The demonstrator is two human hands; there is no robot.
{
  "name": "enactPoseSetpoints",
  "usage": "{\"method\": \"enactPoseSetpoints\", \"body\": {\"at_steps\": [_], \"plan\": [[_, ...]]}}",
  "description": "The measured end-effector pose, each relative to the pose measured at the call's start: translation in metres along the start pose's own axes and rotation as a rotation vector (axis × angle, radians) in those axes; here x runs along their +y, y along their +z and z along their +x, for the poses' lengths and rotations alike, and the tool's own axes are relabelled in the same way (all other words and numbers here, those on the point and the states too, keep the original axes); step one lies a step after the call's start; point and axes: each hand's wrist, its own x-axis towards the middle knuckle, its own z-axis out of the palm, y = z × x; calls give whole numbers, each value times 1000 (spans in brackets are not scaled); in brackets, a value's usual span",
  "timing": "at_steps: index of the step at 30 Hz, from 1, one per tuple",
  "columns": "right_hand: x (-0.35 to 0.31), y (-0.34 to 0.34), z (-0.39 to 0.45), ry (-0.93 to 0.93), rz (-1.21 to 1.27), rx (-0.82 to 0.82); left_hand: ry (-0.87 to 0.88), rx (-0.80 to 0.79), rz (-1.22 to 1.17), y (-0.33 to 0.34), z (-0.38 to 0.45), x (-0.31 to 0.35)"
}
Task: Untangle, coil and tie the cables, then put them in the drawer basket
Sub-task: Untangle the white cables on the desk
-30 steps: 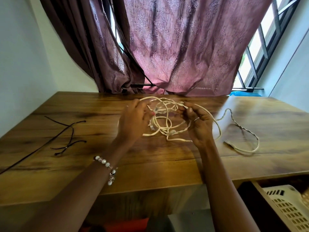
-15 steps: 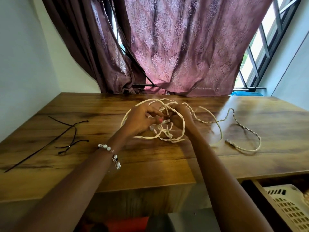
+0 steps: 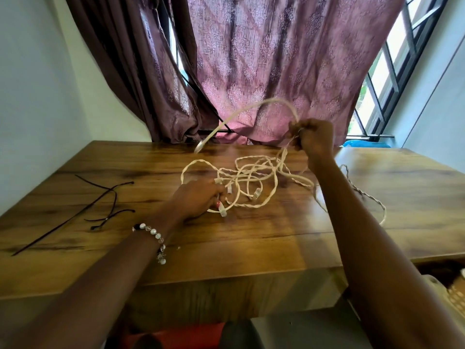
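A wooden table (image 3: 251, 250) stands before a maroon curtain (image 3: 264, 59) and a barred window (image 3: 382, 91). The left hand (image 3: 196, 197) curls its fingers on the tangled white cables (image 3: 251, 182) lying just beyond them. The right hand (image 3: 314, 137), raised above the tangle, grips a strand arching leftward. Black ties (image 3: 100, 205) lie well left.

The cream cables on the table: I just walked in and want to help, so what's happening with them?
A person is untangling a heap of cream cables on the wooden table. The right hand grips one strand lifted above the heap, its free end arching up and leftward. The left hand holds the lower part of the tangle down near a plug. Nothing is coiled or tied yet: the black ties lie untouched at the left, and the white basket shows at the lower right.
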Motion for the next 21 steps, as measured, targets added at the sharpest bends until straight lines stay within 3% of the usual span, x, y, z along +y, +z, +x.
{"method": "enactPoseSetpoints", "body": {"at_steps": [2, 4, 10, 12, 15, 18, 19, 21], "plan": [[-13, -2, 10, -3, 142, 108, -14, 66, -29, 2, 1, -2], [-23, -2, 15, -5, 203, 114, -42, 133, -133, 2, 2, -2], [-27, 7, 5, -139, -52, -206, -187, 412, -575, -14, 12, 23], [-28, 16, 6, -152, -48, -240, -166, 501, -531, -24, 13, 40], [-32, 26, 10, -147, -11, -267, -138, 367, -420, -29, 10, 75], [-35, 28, 11, -171, -49, -247, -284, 133, -217, -7, 12, 99], [-37, 27, 9, -190, -73, -238, -324, 125, -160, 1, 15, 102], [-41, 23, 5, -240, -116, -219, -335, 256, -160, 9, 19, 99]]}}
